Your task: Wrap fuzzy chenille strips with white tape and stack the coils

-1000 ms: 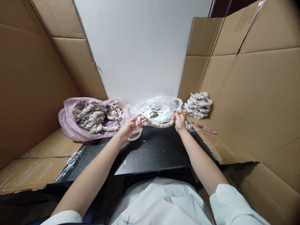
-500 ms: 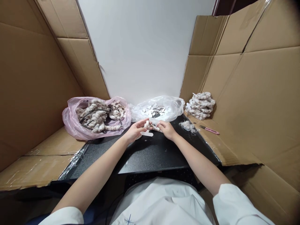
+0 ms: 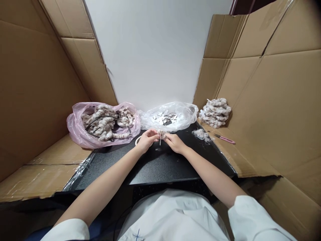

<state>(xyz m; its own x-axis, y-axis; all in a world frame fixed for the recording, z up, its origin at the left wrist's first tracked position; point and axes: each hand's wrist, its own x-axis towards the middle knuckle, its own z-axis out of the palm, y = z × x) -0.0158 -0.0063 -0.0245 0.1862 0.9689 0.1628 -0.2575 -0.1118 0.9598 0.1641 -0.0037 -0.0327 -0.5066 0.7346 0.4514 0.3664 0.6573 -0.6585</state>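
Hemmed at left by the pink bag (image 3: 76,138) across the black surface's (image 3: 173,170) side edge. Pinching, in left hand (image 3: 146,140) and right hand (image 3: 176,144), the fuzzy strand (image 3: 162,133) between them, with room toward the front edge. Bounded at right by fluff (image 3: 202,135) and pink snips (image 3: 226,139).

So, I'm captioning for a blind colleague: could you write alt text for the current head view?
A person's left hand and right hand hold a fluffy brown-white piece with a thin white strip over a black tabletop. Beyond lie a pink plastic bag of fluffy strands, a clear plastic bag of flat white pieces and a fluffy bundle.
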